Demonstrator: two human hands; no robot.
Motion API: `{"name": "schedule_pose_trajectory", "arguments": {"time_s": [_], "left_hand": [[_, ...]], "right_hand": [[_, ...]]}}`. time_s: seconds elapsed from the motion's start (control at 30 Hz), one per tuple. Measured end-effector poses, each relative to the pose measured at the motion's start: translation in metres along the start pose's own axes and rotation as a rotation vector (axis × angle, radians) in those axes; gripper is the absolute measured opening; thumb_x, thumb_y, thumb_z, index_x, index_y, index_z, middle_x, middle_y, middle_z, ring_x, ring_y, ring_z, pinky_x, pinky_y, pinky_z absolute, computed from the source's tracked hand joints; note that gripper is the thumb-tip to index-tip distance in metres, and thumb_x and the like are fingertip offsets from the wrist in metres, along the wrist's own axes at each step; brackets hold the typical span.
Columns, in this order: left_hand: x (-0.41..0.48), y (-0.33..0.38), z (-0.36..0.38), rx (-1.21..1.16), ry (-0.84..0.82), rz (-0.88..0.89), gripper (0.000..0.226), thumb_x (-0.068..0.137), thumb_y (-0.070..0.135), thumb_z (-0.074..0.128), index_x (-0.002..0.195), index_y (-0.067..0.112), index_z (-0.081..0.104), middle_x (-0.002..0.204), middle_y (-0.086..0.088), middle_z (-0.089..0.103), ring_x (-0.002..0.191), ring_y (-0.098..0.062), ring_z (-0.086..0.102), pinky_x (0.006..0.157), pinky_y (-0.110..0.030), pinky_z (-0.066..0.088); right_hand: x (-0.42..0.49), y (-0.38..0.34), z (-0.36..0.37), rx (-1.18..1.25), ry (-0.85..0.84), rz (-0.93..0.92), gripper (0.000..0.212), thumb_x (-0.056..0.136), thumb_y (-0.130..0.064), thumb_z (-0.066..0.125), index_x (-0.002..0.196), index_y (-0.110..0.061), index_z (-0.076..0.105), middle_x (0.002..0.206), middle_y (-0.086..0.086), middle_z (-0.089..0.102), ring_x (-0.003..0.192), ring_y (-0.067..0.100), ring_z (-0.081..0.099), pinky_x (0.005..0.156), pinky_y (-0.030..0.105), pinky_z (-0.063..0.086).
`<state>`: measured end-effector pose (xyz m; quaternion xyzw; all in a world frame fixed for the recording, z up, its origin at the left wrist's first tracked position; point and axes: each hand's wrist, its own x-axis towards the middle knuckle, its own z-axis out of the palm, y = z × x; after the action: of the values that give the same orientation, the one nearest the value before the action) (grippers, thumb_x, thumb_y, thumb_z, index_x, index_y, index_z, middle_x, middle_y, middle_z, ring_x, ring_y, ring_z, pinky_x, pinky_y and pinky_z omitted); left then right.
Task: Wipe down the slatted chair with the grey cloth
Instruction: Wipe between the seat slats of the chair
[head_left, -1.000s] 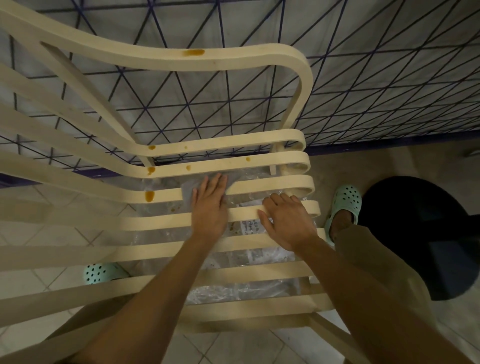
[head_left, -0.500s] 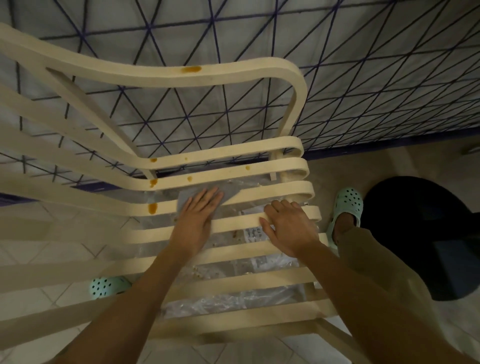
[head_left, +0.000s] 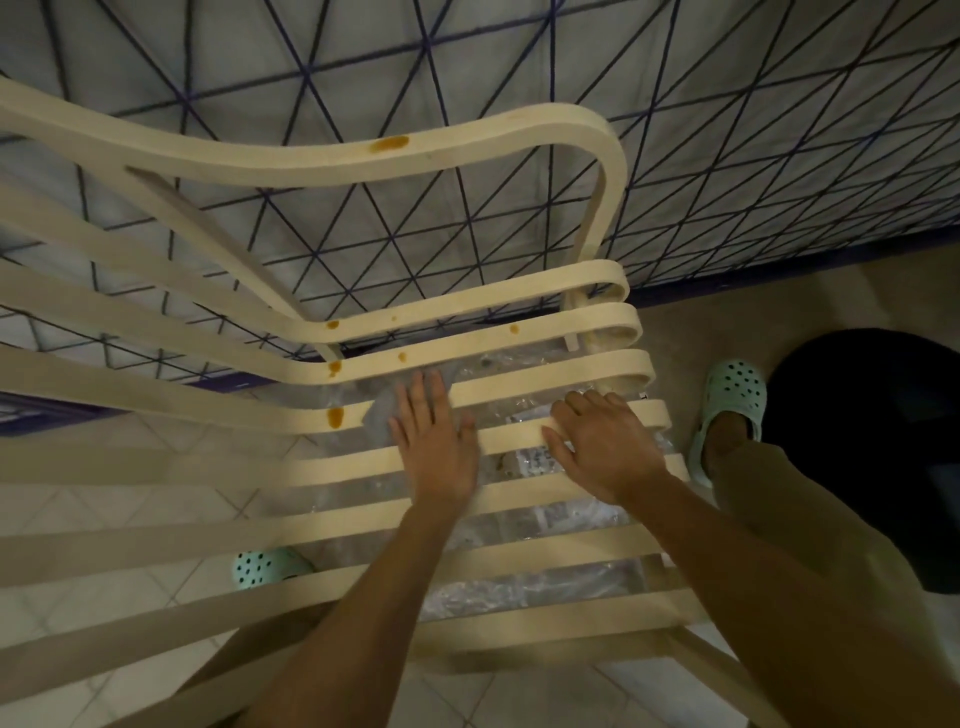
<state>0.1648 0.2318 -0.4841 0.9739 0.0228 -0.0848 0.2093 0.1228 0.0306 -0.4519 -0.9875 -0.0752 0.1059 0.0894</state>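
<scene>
- Grey cloth (head_left: 385, 415): pressed flat on slatted chair (head_left: 571, 375) beneath straight-fingered left hand (head_left: 434, 441).
- Right hand (head_left: 602, 447): curled round slat at 3 o'clock.
- Orange stain (head_left: 335, 417), 9 o'clock of cloth: firm, flat strokes advised.

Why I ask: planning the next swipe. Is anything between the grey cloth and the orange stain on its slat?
Nothing visible: bare slat runs from the grey cloth under the left hand to the orange stain.

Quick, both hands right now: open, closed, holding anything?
Left hand: open, straight fingers pressing the grey cloth down.
Right hand: closed, fingers curled over a chair slat, gripping it.
</scene>
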Motion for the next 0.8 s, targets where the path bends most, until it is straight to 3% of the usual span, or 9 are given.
{"name": "schedule_pose_trajectory", "arguments": {"time_s": [0.1, 0.2, 0.33, 0.43, 0.53, 0.63, 0.7, 0.8], "left_hand": [[-0.005, 0.022, 0.01, 0.003, -0.027, 0.049, 0.061, 0.103, 0.035, 0.029, 0.155, 0.022, 0.002, 0.163, 0.0, -0.004, 0.149, -0.023, -0.01, 0.117, -0.045, -0.008], [-0.003, 0.024, 0.007, 0.031, -0.04, 0.235, 0.056, 0.099, 0.036, 0.017, 0.154, 0.023, 0.015, 0.161, 0.001, 0.014, 0.149, -0.023, 0.005, 0.121, -0.047, 0.003], [0.025, -0.009, -0.023, -0.109, -0.125, 0.527, 0.054, 0.088, -0.005, 0.048, 0.139, 0.013, 0.051, 0.144, -0.006, 0.049, 0.134, -0.024, 0.045, 0.113, -0.043, 0.035], [0.042, -0.03, -0.055, -0.154, -0.135, 0.541, 0.045, 0.084, -0.006, 0.056, 0.126, 0.01, 0.064, 0.133, -0.007, 0.06, 0.124, -0.024, 0.056, 0.109, -0.044, 0.041], [0.055, -0.053, -0.089, -0.045, -0.036, 0.589, 0.044, 0.075, -0.014, 0.064, 0.113, 0.008, 0.072, 0.121, -0.009, 0.067, 0.114, -0.023, 0.062, 0.107, -0.04, 0.041], [0.061, -0.082, -0.119, 0.11, 0.052, 0.529, 0.048, 0.068, -0.017, 0.069, 0.108, 0.01, 0.074, 0.118, -0.009, 0.069, 0.109, -0.027, 0.065, 0.103, -0.035, 0.043], [0.054, -0.099, -0.125, 0.237, 0.034, 0.438, 0.043, 0.075, -0.008, 0.07, 0.114, 0.011, 0.071, 0.122, -0.01, 0.067, 0.111, -0.028, 0.063, 0.102, -0.033, 0.042], [0.034, -0.114, -0.107, 0.305, -0.115, 0.26, 0.045, 0.093, 0.003, 0.052, 0.138, 0.01, 0.051, 0.145, -0.011, 0.047, 0.134, -0.028, 0.043, 0.107, -0.036, 0.038]], "right_hand": [[0.0, 0.0, 0.0, 0.01, -0.005, -0.001, 0.042, 0.097, -0.042, 0.03, 0.106, -0.016, 0.061, 0.098, 0.004, 0.064, 0.089, 0.023, 0.059, 0.085, 0.038, 0.047], [0.0, 0.001, 0.0, 0.013, 0.005, 0.001, 0.038, 0.096, -0.041, 0.034, 0.104, -0.016, 0.061, 0.096, 0.004, 0.065, 0.087, 0.023, 0.059, 0.082, 0.038, 0.047], [-0.001, 0.001, -0.002, 0.035, 0.019, -0.017, 0.032, 0.098, -0.038, 0.04, 0.107, -0.016, 0.061, 0.099, 0.004, 0.065, 0.089, 0.023, 0.059, 0.086, 0.039, 0.048], [-0.001, 0.002, -0.002, 0.047, 0.016, -0.015, 0.032, 0.099, -0.039, 0.041, 0.11, -0.016, 0.06, 0.101, 0.004, 0.065, 0.09, 0.022, 0.06, 0.087, 0.04, 0.048], [-0.001, 0.002, 0.001, 0.039, 0.024, -0.002, 0.042, 0.097, -0.041, 0.031, 0.107, -0.015, 0.062, 0.096, 0.005, 0.065, 0.085, 0.024, 0.059, 0.082, 0.039, 0.048], [-0.001, 0.0, 0.0, 0.048, 0.043, -0.008, 0.042, 0.095, -0.041, 0.032, 0.106, -0.014, 0.063, 0.094, 0.006, 0.065, 0.082, 0.025, 0.06, 0.081, 0.04, 0.049], [-0.002, 0.001, -0.001, 0.06, 0.074, -0.014, 0.042, 0.095, -0.041, 0.032, 0.104, -0.014, 0.063, 0.092, 0.006, 0.065, 0.081, 0.025, 0.06, 0.079, 0.041, 0.05], [-0.001, 0.001, 0.0, 0.059, 0.075, -0.02, 0.048, 0.095, -0.045, 0.025, 0.103, -0.016, 0.063, 0.092, 0.004, 0.065, 0.081, 0.023, 0.06, 0.078, 0.04, 0.05]]}}
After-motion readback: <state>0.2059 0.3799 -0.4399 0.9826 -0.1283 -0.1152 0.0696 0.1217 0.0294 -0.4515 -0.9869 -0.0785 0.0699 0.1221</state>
